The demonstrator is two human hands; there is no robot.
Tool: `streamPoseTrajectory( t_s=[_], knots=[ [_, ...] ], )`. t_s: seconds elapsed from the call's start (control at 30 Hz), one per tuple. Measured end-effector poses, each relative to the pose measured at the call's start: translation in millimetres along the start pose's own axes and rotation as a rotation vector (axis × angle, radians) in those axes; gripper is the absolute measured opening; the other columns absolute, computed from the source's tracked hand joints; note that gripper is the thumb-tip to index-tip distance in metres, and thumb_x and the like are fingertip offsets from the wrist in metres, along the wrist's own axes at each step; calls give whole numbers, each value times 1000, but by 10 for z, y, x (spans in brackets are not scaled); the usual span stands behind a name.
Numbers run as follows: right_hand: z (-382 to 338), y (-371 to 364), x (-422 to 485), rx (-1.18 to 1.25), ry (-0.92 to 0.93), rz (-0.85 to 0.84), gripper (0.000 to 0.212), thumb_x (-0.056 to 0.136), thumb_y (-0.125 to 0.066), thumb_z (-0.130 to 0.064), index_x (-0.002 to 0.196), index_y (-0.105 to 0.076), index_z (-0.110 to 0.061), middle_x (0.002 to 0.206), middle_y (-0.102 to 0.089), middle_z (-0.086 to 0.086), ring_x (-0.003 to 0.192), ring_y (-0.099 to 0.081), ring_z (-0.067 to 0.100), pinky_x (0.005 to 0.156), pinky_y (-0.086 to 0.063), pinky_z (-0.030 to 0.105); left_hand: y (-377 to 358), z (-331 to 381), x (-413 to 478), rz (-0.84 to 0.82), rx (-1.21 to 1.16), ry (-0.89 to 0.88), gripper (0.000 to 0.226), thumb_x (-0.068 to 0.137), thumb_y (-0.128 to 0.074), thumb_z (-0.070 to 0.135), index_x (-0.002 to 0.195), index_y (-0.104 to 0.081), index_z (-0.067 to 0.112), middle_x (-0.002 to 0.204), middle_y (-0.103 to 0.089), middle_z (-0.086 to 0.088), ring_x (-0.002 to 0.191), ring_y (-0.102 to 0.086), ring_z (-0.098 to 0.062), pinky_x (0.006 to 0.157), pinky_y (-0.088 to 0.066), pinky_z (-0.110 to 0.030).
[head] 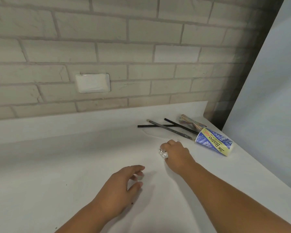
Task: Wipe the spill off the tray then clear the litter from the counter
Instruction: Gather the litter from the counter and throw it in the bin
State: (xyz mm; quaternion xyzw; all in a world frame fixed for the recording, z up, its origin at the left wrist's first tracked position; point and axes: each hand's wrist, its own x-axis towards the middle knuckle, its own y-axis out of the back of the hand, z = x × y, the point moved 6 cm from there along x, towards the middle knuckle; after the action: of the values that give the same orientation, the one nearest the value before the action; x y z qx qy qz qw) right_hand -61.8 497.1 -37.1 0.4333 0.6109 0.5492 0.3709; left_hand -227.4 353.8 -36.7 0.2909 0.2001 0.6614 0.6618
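Observation:
My right hand (176, 153) is curled round a crumpled ball of foil (163, 153) on the white counter (57, 174). My left hand (123, 185) hovers lower down over the counter, fingers loosely curled, holding nothing. Beyond the right hand lies more litter: a blue and yellow paper cup (214, 142) on its side, black straws (171, 127) crossing one another, and a colourful crumpled wrapper (190, 122). No tray is in view.
A pale brick wall (124, 47) with a white outlet cover (93, 83) rises behind the counter. A large white panel (267, 89) stands at the right, by the counter's angled right edge.

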Motion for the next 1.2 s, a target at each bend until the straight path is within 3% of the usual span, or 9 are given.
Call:
streamPoseTrajectory(
  t_s=[0.1,0.23,0.4,0.5,0.63,0.8,0.9,1.07,1.2],
  knots=[
    [-162,-71,-57,130,109,-3,50,83,-49,2,123,-54,-27,122,-46,-3,112,-43,20,76,-37,25,18,-17,52,18,55,-4,43,91,-58,31,122,-38,53,121,-48,32,111,-44,15,88,-38,-5],
    [-348,-66,-187,314,196,-14,53,83,-49,3,127,-53,-27,121,-50,-5,113,-45,16,91,-42,28,27,-23,123,55,69,12,59,88,-61,35,137,-28,46,128,-41,30,114,-41,14,95,-37,-13],
    [-516,27,-367,578,258,-23,51,80,-58,5,120,-58,-26,105,-56,-9,97,-56,8,87,-47,22,-27,-115,179,29,42,77,83,83,-68,35,144,-13,42,129,-39,32,118,-39,10,97,-35,-18],
    [-607,54,-467,652,300,-24,49,79,-61,4,115,-59,-29,103,-55,-12,95,-56,5,86,-48,20,-34,-157,188,34,48,91,71,82,-69,29,140,-30,39,122,-51,26,111,-48,6,89,-38,-15],
    [-678,56,-543,683,344,-30,46,80,-61,3,112,-60,-30,103,-55,-13,95,-56,1,88,-48,19,-12,-173,158,54,109,83,34,82,-67,25,112,-58,37,99,-60,21,94,-54,6,76,-39,-9],
    [-597,152,-528,640,362,88,26,88,-61,-12,110,-64,-25,104,-60,-13,98,-56,-3,89,-43,13,59,-226,75,101,131,117,18,87,-63,29,99,-59,42,95,-61,23,87,-57,2,73,-42,-12],
    [-245,191,-284,507,213,266,18,89,-59,-11,104,-68,-16,102,-65,0,94,-61,13,89,-47,25,209,-339,24,197,53,195,29,86,-66,24,87,-52,49,89,-61,25,85,-58,3,68,-40,-7],
    [428,-5,131,211,-158,82,32,94,-52,-17,126,-55,-13,125,-57,9,114,-56,23,96,-43,29,377,-634,-40,262,-49,349,22,86,-66,19,83,-58,39,75,-66,10,69,-57,-5,59,-37,-15],
    [587,-42,240,155,-296,34,41,92,-58,-16,131,-47,-11,128,-54,13,115,-56,26,92,-47,32,397,-808,-70,245,-235,398,11,86,-67,16,88,-67,26,83,-72,-3,81,-64,-22,67,-43,-24]
  ],
)
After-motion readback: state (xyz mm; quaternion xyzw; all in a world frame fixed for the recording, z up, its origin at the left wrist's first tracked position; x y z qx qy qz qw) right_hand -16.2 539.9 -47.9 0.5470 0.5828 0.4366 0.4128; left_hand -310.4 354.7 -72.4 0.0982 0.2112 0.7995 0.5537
